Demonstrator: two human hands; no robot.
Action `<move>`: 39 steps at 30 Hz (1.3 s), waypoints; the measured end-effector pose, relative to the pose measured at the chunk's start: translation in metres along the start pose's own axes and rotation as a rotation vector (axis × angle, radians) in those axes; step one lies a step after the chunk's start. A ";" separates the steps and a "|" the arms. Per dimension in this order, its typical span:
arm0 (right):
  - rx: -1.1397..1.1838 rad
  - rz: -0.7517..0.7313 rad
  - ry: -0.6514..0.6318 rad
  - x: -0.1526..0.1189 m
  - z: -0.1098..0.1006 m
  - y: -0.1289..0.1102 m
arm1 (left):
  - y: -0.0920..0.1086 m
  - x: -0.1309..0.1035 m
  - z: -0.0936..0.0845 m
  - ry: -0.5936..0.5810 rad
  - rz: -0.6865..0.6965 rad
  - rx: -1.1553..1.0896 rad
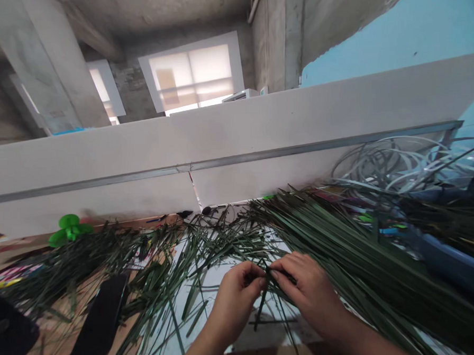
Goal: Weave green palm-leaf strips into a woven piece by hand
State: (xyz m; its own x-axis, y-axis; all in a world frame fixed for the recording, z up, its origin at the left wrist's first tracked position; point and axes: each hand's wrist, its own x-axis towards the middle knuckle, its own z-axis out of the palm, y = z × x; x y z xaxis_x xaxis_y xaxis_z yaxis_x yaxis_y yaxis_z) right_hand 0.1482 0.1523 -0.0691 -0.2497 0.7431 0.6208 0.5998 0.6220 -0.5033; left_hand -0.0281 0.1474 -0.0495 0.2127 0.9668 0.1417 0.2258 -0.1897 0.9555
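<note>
My left hand and my right hand meet above a white sheet at the front of the table. Thumb and fingers of each are pinched on narrow green leaf strips, which cross between the fingertips and hang down below them. How the strips cross is partly hidden by my fingers. Loose cut leaf strips lie scattered to the left of my hands. A thick bundle of long green leaves lies just right of my right hand.
A black phone lies at left, near a dark object at the edge. Behind them stands a green propeller-shaped item. On the right are a blue tub and coiled pale strips. A white partition closes off the back.
</note>
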 end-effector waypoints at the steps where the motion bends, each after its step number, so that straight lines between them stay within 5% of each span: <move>1: -0.001 -0.005 -0.008 0.000 0.000 0.000 | 0.001 -0.001 -0.001 0.018 0.022 0.066; 16: 0.006 -0.006 -0.056 0.002 -0.003 -0.003 | 0.005 -0.002 -0.009 -0.003 0.106 0.301; 24: 0.024 0.037 -0.118 0.004 -0.005 -0.005 | -0.004 0.000 -0.007 -0.031 -0.005 0.003; 30: 0.030 0.073 -0.176 0.004 -0.005 -0.007 | -0.004 0.002 -0.002 -0.013 0.058 -0.018; 39: 0.373 0.303 -0.178 0.008 -0.003 -0.006 | -0.011 0.001 0.005 0.108 0.056 -0.082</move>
State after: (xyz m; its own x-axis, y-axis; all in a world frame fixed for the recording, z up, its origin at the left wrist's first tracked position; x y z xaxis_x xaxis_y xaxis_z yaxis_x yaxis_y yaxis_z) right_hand 0.1449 0.1537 -0.0592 -0.2520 0.9139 0.3183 0.3615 0.3940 -0.8450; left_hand -0.0255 0.1499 -0.0610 0.1184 0.9688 0.2176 0.1367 -0.2330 0.9628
